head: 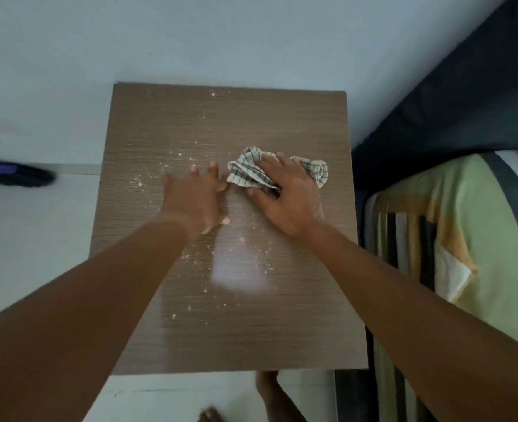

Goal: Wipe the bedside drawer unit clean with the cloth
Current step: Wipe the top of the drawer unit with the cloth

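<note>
The brown wood-grain top of the bedside drawer unit [190, 129] fills the middle of the view, seen from above. White crumbs and dust are scattered across it. A crumpled white cloth with dark checks [245, 170] lies right of centre. My right hand [285, 196] presses down on the cloth, fingers spread over it. My left hand [197, 199] rests flat on the bare top just left of the cloth, fingers apart and holding nothing. The drawers themselves are hidden below the top.
A bed with a striped green, yellow and black cover [464, 239] stands close on the right. A dark headboard [464, 95] runs behind it. A pale wall is behind the unit. A dark blue object [11, 175] lies on the floor at left. A bare foot [270, 391] shows below.
</note>
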